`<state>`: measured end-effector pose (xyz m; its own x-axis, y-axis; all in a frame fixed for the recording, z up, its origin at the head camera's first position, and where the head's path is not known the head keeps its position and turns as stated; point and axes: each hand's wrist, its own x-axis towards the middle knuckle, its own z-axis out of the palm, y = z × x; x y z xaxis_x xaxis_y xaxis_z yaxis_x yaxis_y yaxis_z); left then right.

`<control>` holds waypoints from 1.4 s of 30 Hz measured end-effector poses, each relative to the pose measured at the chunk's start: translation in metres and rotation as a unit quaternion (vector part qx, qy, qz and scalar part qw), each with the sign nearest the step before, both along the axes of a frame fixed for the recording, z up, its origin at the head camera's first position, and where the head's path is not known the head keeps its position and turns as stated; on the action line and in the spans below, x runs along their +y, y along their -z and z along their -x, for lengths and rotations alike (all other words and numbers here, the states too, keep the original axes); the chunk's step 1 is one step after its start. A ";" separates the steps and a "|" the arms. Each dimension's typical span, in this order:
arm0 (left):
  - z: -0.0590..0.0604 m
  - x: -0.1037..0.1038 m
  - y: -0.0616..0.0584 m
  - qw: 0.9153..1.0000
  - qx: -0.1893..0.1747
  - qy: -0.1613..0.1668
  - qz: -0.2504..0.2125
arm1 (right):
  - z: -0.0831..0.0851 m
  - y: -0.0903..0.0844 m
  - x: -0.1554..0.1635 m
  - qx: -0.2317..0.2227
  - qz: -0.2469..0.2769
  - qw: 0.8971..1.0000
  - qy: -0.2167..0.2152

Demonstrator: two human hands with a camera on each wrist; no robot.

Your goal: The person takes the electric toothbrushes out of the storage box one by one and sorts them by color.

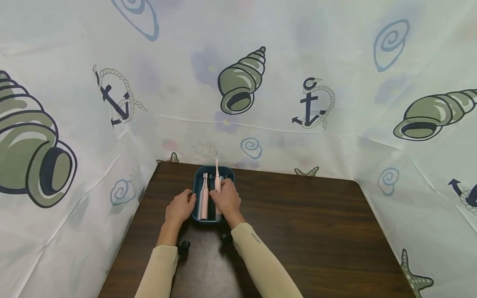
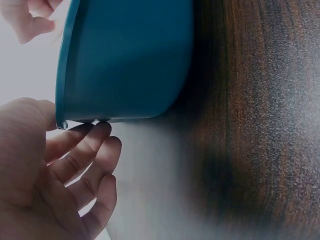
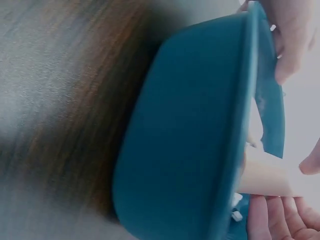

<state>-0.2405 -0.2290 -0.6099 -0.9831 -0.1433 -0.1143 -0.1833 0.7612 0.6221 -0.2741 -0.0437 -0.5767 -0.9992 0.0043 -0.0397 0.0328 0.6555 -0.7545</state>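
Left hand [image 1: 180, 208], fingers relaxed, touches teal tray [image 1: 196, 182] rim; right hand [image 1: 225, 198] grasps 1 pink toothbrush [image 1: 217, 176] inside it.

We reach both arms forward, cream-coloured sleeves covering them down to the wrists. Our left hand [image 1: 180, 208] lies palm down, its fingers [image 2: 85, 150] loosely bent and fanned apart, their tips touching something at that side, the thumb set apart from them. Our right hand [image 1: 226, 199] sits just beside the left, a little further forward, back of the hand upward, fingers [image 3: 280, 220] curled round something it holds.
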 end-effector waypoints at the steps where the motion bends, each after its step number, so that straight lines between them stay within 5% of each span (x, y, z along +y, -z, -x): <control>1: 0.000 0.000 0.000 1.000 0.000 0.000 0.000 | 0.000 -0.002 0.000 0.006 0.003 1.000 0.001; 27: -0.003 0.000 -0.002 1.000 0.004 0.000 -0.012 | 0.009 -0.026 0.026 0.118 0.091 0.988 0.040; 42: 0.001 0.003 0.004 1.000 0.015 -0.004 -0.019 | 0.015 -0.020 0.049 0.182 0.111 0.976 0.045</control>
